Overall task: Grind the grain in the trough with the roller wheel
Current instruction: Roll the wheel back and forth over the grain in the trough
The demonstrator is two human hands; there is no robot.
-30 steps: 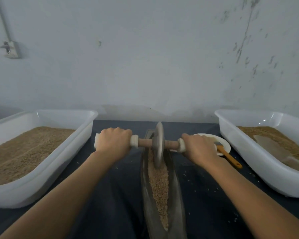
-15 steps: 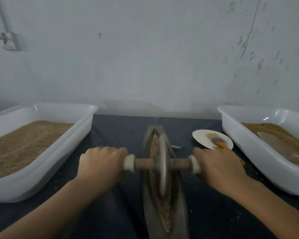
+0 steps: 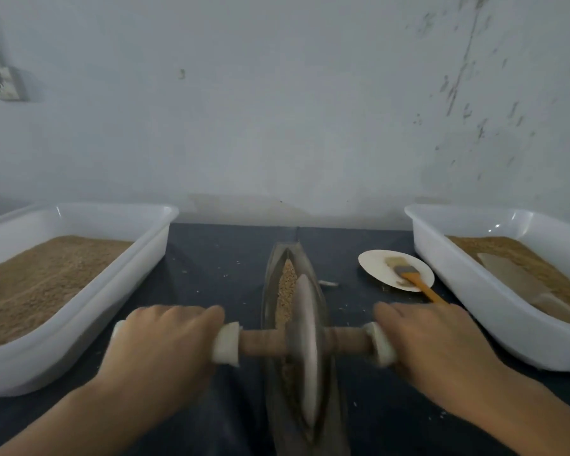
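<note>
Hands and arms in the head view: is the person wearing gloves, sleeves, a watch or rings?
Nothing is worn where they show. The left hand and right hand are bare, without gloves or visible rings. Both forearms are uncovered to the frame's edge, with no sleeve, watch or bracelet in view.

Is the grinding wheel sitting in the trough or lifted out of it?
In it. The grey metal disc wheel stands upright inside the narrow boat-shaped trough, its lower edge below the rim among the grain.

Dim, flat bluish light, soft shadows, motion blur, wide-angle bending at edges
</note>
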